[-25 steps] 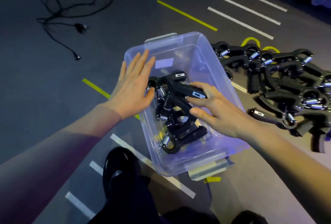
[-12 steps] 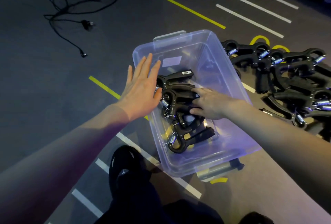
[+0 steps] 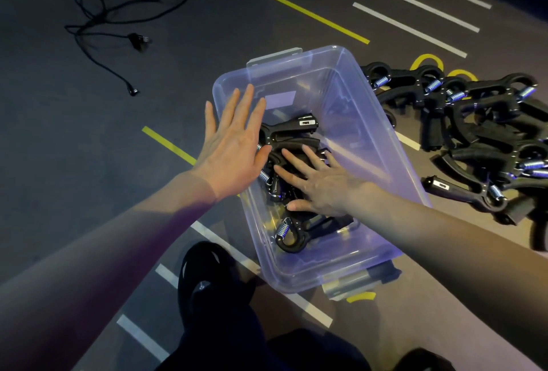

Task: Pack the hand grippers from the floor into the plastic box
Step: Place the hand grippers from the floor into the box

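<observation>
A clear plastic box (image 3: 382, 145) stands on the dark floor in the middle of the view. Several black hand grippers with metal springs (image 3: 292, 130) lie in its left half. My right hand (image 3: 318, 182) is inside the box, fingers spread flat on top of those grippers, gripping none. My left hand (image 3: 234, 145) rests open and flat against the box's left rim. A pile of several more black hand grippers (image 3: 474, 133) lies on the floor just right of the box.
A black cable (image 3: 118, 14) lies coiled on the floor at the upper left. Yellow and white tape lines (image 3: 317, 17) mark the floor. My dark shoe (image 3: 204, 281) and trouser leg sit below the box's near end.
My right hand lowered a hand gripper into the box, let it go and now lies flat on the pile. My left hand stayed on the rim.
</observation>
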